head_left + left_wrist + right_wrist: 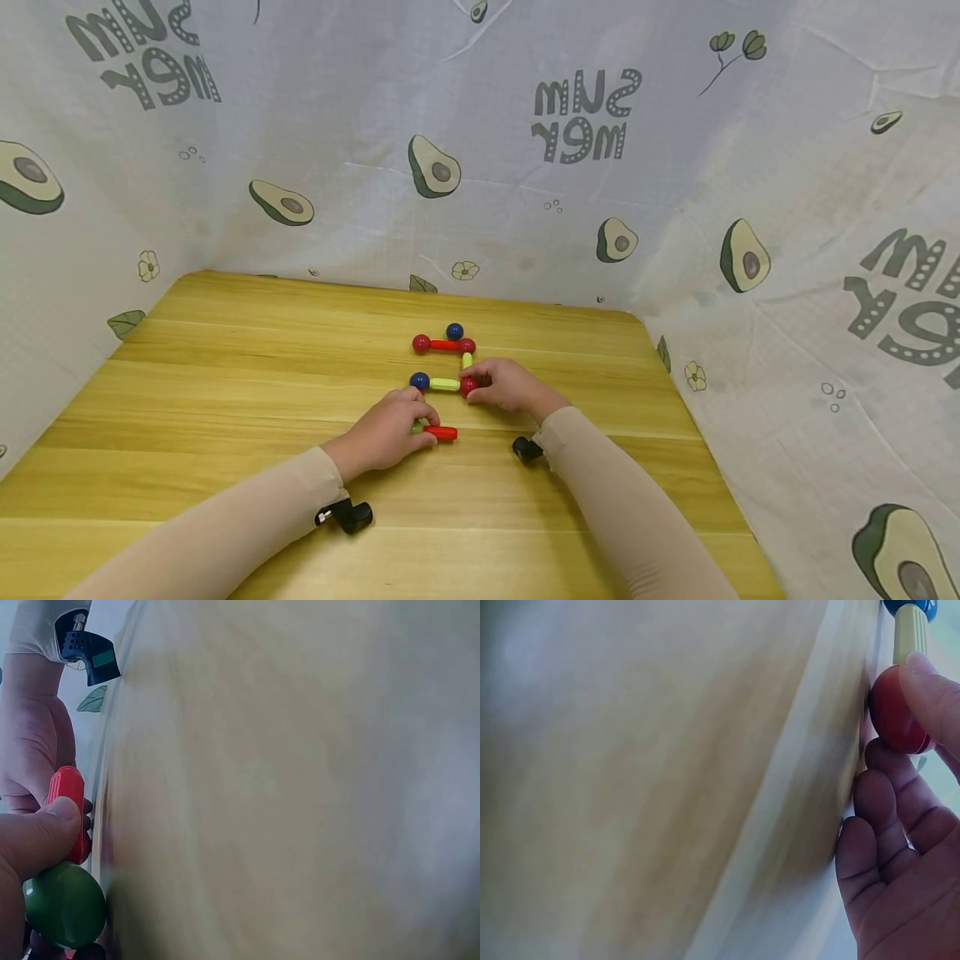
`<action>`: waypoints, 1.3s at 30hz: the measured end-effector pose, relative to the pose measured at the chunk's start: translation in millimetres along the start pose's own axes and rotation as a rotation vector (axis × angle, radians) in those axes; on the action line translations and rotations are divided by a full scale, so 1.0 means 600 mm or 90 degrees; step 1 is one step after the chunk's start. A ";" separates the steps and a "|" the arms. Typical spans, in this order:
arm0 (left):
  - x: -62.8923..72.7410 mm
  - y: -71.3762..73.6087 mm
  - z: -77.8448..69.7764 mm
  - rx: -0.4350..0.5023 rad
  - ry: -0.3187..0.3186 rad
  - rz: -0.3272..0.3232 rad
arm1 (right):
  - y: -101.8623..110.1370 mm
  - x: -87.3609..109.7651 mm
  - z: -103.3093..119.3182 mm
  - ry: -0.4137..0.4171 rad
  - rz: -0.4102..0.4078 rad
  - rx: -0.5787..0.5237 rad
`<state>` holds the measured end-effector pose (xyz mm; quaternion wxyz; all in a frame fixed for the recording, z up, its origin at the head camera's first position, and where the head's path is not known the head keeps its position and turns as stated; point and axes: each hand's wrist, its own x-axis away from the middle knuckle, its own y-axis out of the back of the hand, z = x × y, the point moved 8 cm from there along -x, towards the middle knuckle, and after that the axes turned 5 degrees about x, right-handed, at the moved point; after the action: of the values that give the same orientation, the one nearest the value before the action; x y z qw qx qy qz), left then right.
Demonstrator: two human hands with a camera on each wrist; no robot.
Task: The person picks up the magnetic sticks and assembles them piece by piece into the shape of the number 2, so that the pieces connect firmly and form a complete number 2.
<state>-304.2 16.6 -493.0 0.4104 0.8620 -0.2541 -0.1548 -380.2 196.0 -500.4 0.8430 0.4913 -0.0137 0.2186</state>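
My left hand (386,429) holds a short red rod (442,433) with a green ball (66,906) at its end, the thumb lying over the rod. Its fingertips come right up to a blue ball (420,381). With thumb and fingers my right hand (513,387) pinches a dark red ball (897,712). Between the blue and the dark red ball runs a pale yellow-green rod (445,384). A second yellow-green rod (467,361) leads back to another dark red ball (467,346). From there a red rod (446,345) reaches a third dark red ball (422,343).
A second blue ball (454,332) sits just behind the rear red rod. Everything lies on a wood-grain table (247,375). A white cloth (510,233) printed with avocados hangs around its back and sides. A small black wrist camera (352,517) is on the left sleeve.
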 end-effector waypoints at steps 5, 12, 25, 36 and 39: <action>0.001 0.002 0.000 0.003 0.001 -0.004 | 0.001 0.001 0.005 0.002 0.004 0.003; 0.003 0.004 0.000 0.003 0.006 -0.006 | 0.000 0.002 0.007 -0.001 0.005 0.006; 0.003 0.008 0.004 0.011 0.009 -0.014 | -0.004 -0.003 0.010 0.003 0.009 0.015; 0.004 0.007 0.012 0.024 0.016 -0.011 | 0.000 -0.004 0.016 0.022 0.019 0.007; 0.005 0.006 0.013 0.026 0.014 -0.012 | 0.007 -0.005 0.013 0.026 0.010 -0.002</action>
<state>-306.8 8.1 -495.2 0.3942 0.8740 -0.2449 -0.1439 -383.1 189.9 -493.6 0.8420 0.4854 -0.0010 0.2354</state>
